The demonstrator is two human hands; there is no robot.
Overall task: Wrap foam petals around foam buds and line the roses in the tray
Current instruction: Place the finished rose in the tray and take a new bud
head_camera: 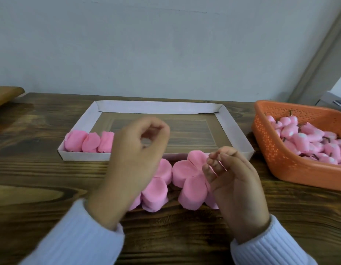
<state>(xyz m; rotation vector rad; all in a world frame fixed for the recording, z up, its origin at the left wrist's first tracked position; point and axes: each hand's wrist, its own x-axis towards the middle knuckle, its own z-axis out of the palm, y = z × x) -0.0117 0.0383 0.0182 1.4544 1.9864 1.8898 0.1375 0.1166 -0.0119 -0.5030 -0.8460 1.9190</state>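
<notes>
A dark, strongly grained wooden worktop [51, 178] is filling the lower half of the view, running back to a plain pale grey wall [165, 54]. At the right a grey frame [318, 64] is slanting up the wall, and a lighter wooden board [5, 94] is showing at the far left edge.

A shallow white card tray [156, 107] is lying in the middle, and three pink foam roses [89, 142] are sitting in a row in its near left corner, touching one another. Just in front of the tray, two stacks of pink foam petals [188, 180] are lying side by side. An orange perforated basket [280, 165] is standing at the right, holding pink foam buds [309, 142].

The left hand [135, 155] is hovering above the tray's near edge, blurred, its fingers curled; I cannot tell whether its grip is holding anything. The right hand [234, 184] is hanging over the right stack, its grip loose and holding nothing. White ribbed sleeves [76, 236] are covering both wrists.
</notes>
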